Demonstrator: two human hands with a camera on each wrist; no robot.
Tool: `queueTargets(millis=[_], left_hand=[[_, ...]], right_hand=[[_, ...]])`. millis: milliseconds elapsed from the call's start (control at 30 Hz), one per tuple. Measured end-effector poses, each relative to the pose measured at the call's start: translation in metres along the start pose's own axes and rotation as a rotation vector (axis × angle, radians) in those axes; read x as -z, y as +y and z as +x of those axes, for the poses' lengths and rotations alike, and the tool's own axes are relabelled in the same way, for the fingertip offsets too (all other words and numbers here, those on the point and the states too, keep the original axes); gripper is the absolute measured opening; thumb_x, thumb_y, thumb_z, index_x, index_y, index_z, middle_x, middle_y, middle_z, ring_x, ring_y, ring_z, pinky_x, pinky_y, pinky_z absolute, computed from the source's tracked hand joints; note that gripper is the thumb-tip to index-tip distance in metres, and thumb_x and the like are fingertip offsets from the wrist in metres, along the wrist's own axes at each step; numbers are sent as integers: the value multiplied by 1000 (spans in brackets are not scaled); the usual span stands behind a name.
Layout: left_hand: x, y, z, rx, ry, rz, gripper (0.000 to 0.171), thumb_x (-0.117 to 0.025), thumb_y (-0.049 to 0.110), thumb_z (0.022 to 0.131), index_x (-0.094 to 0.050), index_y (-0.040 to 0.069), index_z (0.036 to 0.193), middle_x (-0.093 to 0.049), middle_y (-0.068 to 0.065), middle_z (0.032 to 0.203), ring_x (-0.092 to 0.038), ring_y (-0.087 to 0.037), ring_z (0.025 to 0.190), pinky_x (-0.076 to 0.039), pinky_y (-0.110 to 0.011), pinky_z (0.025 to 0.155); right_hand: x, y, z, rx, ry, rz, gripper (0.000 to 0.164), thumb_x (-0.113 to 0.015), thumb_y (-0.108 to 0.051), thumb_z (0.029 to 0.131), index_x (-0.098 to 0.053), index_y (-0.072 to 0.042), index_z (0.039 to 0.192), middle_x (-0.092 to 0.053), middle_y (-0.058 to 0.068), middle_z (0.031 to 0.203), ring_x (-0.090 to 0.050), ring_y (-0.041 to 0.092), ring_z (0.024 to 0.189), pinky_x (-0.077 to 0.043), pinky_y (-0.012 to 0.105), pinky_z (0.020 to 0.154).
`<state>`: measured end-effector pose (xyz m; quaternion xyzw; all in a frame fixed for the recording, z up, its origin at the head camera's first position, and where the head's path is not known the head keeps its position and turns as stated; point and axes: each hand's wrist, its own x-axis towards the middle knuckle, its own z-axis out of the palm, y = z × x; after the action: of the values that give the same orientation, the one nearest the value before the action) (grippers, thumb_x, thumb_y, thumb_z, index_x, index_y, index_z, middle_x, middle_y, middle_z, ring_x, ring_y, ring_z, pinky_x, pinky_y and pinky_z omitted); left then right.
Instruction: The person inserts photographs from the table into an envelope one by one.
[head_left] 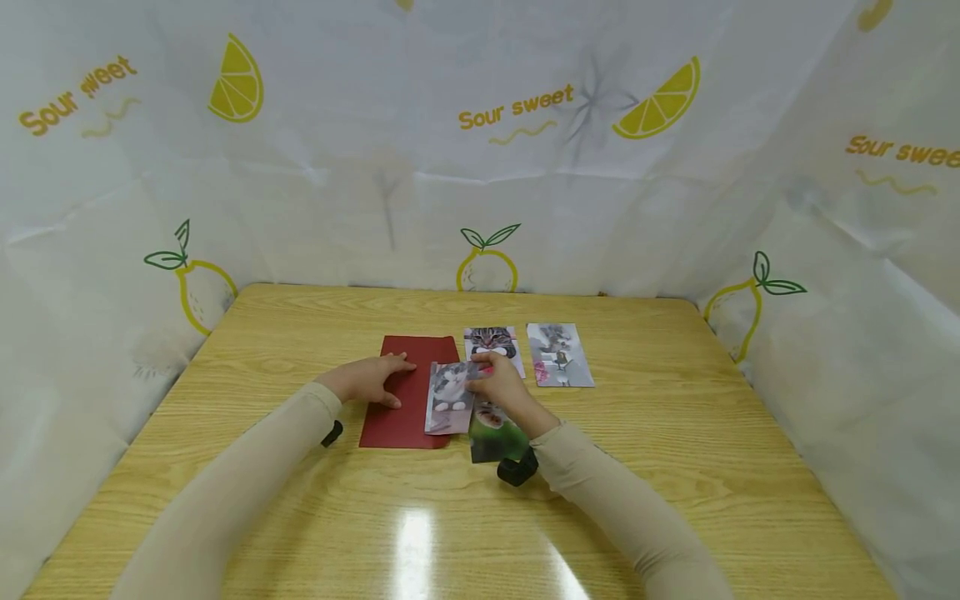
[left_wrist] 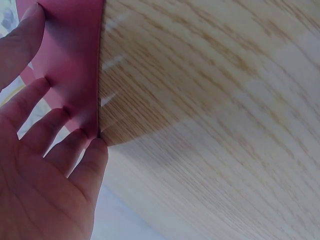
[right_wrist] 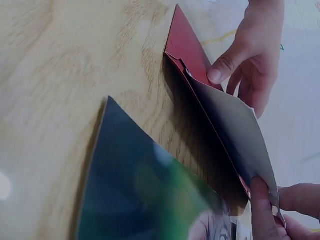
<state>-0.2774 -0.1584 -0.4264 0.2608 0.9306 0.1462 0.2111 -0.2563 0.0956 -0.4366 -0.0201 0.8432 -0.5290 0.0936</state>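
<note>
A: Nearest the camera are the right sleeve [head_left: 630, 517] and left sleeve [head_left: 202, 517]. What do the hands have?

B: The right hand [head_left: 506, 387] pinches the grey cat card [head_left: 448, 392] by its right side, thumb and fingers closed on it. The left hand [head_left: 375, 379] lies spread, fingertips pressing the red envelope [head_left: 414, 396], gripping nothing.

A: Where's that card exactly?

B: Over the envelope's right part, tilted up from it. I can't tell whether any of its edge is tucked under the red paper.

A: So what could go wrong?

B: The card could snag on the envelope's edge and buckle, since it's held at one side only. If the left hand's pressure eased, a push might make the envelope slide across the table [head_left: 322, 508].

A: And the green card [head_left: 498, 442]?

B: It lies just under the right wrist, by the black wrist device [head_left: 517, 469]. A low sweep could drag it. The tabby card [head_left: 491, 337] sits near those fingers too; the bird card [head_left: 560, 356], farther right, seems safer.
</note>
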Motion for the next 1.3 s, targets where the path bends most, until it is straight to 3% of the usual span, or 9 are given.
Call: queueTargets(millis=[267, 500, 600, 1300], left_hand=[[-2, 1, 1, 17, -6, -5, 68, -71, 25, 89, -41, 10, 148, -22, -19, 159, -20, -38, 146, -28, -49, 116], [0, 2, 0, 17, 6, -2, 68, -72, 25, 88, -42, 10, 147, -23, -20, 158, -22, -40, 145, -29, -51, 115], [1, 2, -1, 19, 6, -2, 68, -72, 25, 88, -42, 10, 147, -23, -19, 159, -22, -39, 145, -29, -51, 115], [-1, 1, 0, 11, -2, 18, 69, -71, 26, 88, -41, 10, 148, -22, -19, 159, -22, -39, 145, -29, -50, 115]], right_hand=[[1, 2, -6, 7, 13, 32, 49, -71, 1, 84, -54, -3, 130, -53, 19, 121, -57, 24, 87, -48, 28, 66], [3, 10, -15, -10, -6, 225, 45, -64, 8, 87, -50, -2, 129, -51, 18, 112, -57, 16, 65, -45, 28, 53], [4, 13, -17, 4, -12, 244, 44, -62, 10, 87, -50, 0, 128, -51, 21, 112, -58, 16, 64, -47, 28, 53], [-2, 3, -11, 9, 1, 178, 42, -62, 9, 88, -55, 0, 129, -55, 21, 112, -58, 15, 63, -53, 28, 58]])
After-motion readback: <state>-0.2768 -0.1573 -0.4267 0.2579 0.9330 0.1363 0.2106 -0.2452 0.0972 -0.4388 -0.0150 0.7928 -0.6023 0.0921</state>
